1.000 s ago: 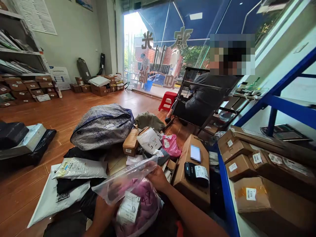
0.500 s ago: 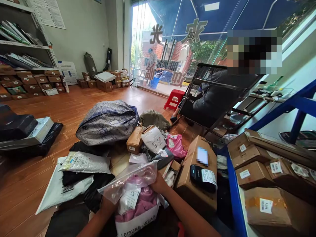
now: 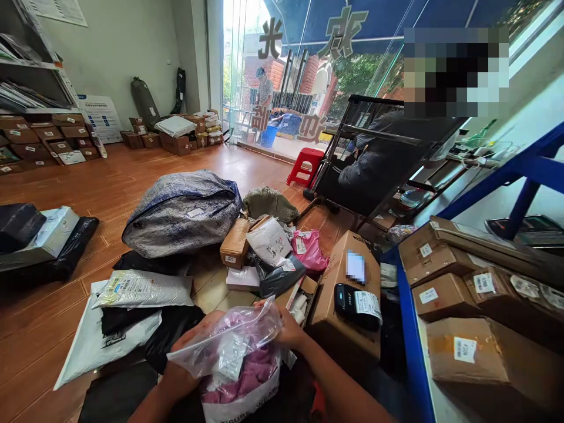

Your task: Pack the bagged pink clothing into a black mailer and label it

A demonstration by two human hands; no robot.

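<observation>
A clear plastic zip bag holds folded pink clothing with a white paper tag, above a white band with dark lettering. Behind its left side, my left hand grips the bag, its fingers partly hidden by the plastic. My right hand is closed on the bag's upper right corner. The open top edge of the bag leans to the left. Just beyond my right hand lies an open carton with white items in it.
Left are stacked mailer parcels; ahead, a big grey bag and a pink parcel. A label printer sits on a carton. Boxes fill a blue-framed rack at right. A person sits in a chair.
Both hands still hold the bag, which has shifted slightly left and down in view. My right fingers now show above its top edge. The whole view has shifted a little.
</observation>
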